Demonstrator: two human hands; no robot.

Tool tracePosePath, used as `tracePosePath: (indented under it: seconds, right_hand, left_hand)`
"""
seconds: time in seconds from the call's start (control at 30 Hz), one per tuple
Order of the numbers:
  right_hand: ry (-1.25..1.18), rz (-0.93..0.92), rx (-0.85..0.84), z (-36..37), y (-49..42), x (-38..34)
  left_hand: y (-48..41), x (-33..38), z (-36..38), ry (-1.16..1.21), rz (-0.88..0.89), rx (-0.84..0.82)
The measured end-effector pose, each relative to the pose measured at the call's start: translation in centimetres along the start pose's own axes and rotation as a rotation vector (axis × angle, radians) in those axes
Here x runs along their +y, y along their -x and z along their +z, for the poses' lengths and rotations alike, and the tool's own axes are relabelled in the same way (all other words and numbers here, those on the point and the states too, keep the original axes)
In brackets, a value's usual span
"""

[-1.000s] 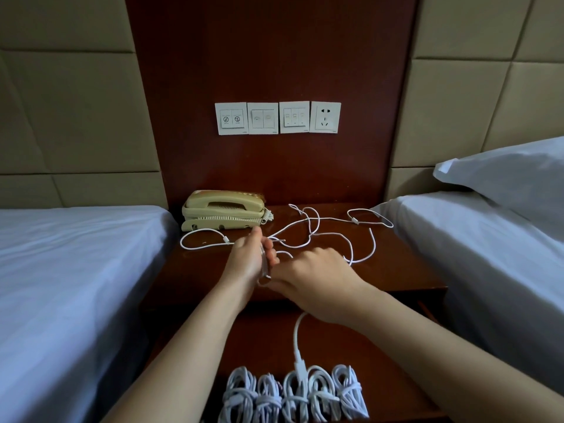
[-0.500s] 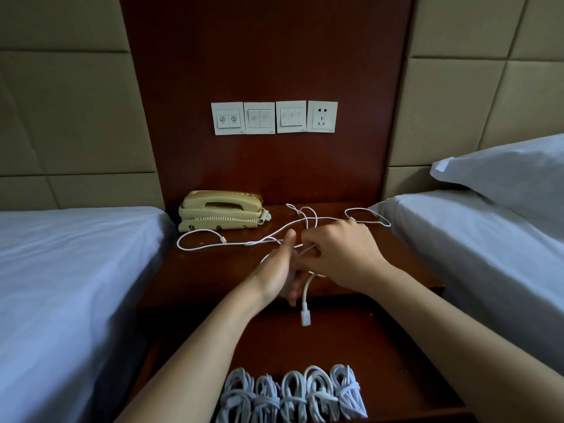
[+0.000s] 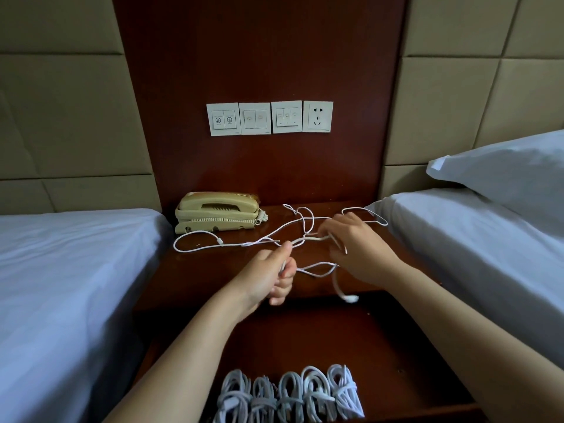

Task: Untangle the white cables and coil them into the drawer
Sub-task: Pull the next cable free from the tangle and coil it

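Judging by the scene, the task is well along: five coiled cables [image 3: 290, 395] lie in the open drawer [image 3: 396, 346], while a white tangle [image 3: 300, 219] sprawls on the desk [image 3: 198, 270]; the left hand [image 3: 268, 277] pinches one strand, the right hand [image 3: 361, 248] grips its loops, uncoiled as yet

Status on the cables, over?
Left hand, right hand both grip tangled white cable over nightstand. Five coiled bundles in drawer. Telephone beside tangle.

**Dim, cool, soft light**

Low, even light with a cool cast; the sheets [image 3: 76, 270] and pillow [image 3: 503, 172] read brightest; the wood panel [image 3: 259, 56] sinks dark; wall seams [image 3: 61, 53] bow towards the edges; the hanging end of the white cable [image 3: 351, 298] is slightly smeared.
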State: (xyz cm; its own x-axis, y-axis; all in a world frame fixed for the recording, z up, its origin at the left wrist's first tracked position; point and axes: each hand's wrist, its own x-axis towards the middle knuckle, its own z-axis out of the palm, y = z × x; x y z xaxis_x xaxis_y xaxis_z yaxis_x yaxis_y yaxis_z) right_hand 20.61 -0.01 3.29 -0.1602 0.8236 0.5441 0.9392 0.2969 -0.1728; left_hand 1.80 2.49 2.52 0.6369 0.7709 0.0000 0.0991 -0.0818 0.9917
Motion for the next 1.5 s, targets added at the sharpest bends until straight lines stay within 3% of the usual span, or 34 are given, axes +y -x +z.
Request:
tracePosePath:
  seconds: [0.2,0.43,0.73,0.97,1.13,1.3,1.5]
  right_hand:
    - [-0.289,0.081,-0.138,-1.4,1.0,-0.7]
    - [-0.573,0.236,-0.116,-2.6,0.6,0.4]
    - [-0.347,0.267,-0.164,-3.5,1.1,3.6]
    - [-0.052,0.186,-0.554,-1.7,0.9,2.3]
    - [-0.072,0.149,-0.827,-1.3,0.6,-0.5]
    - [-0.31,0.096,-0.873,-1.7,0.6,-1.9]
    - [-0.935,0.21,-0.623,-1.3,0.6,-3.6]
  left_hand:
    - [-0.1,-0.5,-1.3,-0.038,0.0,0.128]
    - [-0.8,-1.2,-3.1,0.018,0.022,0.316]
    - [-0.9,-0.4,-5.2,0.138,0.116,0.471]
    - [-0.4,0.4,-4.0,0.21,0.12,0.386]
    - [-0.1,0.7,-1.8,0.095,0.139,0.283]
    - [-0.3,0.1,-0.6,-0.073,0.141,0.257]
    - [-0.6,-0.4,0.1,-0.18,0.15,0.302]
